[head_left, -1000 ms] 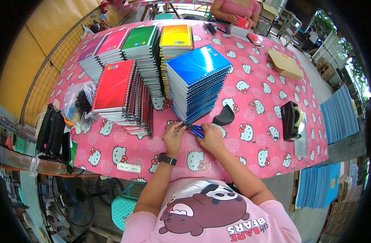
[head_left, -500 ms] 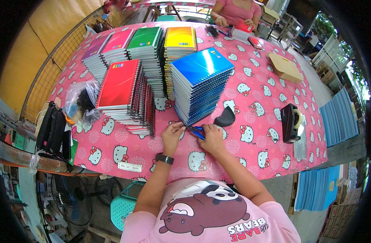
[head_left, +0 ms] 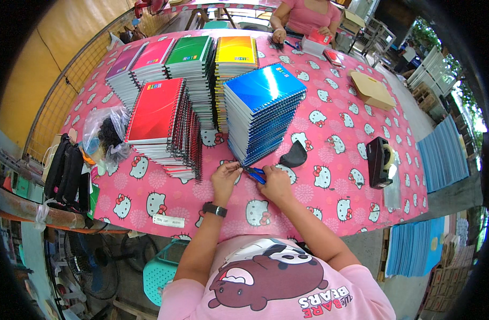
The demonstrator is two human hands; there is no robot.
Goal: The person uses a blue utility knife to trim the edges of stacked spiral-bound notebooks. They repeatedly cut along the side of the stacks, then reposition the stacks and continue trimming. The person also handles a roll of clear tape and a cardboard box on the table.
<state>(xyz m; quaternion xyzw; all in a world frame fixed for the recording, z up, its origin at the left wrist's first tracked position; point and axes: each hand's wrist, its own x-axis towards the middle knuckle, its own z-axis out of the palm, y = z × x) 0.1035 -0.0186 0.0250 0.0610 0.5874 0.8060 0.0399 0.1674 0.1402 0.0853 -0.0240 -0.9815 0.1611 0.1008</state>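
The blue stack (head_left: 263, 120) of notebooks stands on the desk (head_left: 303, 213) straight beyond the hands and blocks the view of the surface behind it. Left of the blue stack is the red stack (head_left: 160, 114); behind it stands the yellow stack (head_left: 235, 50), and behind and to its left are the green stack (head_left: 188, 56), the pink stack (head_left: 152, 56) and the purple stack (head_left: 122, 69). A black case (head_left: 294, 154) lies just beside its near right side. Well to its right are a tape dispenser (head_left: 379, 162) and, farther back, a tan box (head_left: 371, 89). A plastic bag (head_left: 113, 136) sits well to its left, past the red stack. Far behind it, another person (head_left: 311, 18) sits.

The pliers (head_left: 256, 174) are at the blue stack's near lower corner. Both forearms reach forward and converge there. The right hand (head_left: 276, 184) has its fingers closed around the pliers' handles. The left hand (head_left: 224, 177) meets the pliers' tip, fingertips drawn close; I cannot tell whether they clamp anything.
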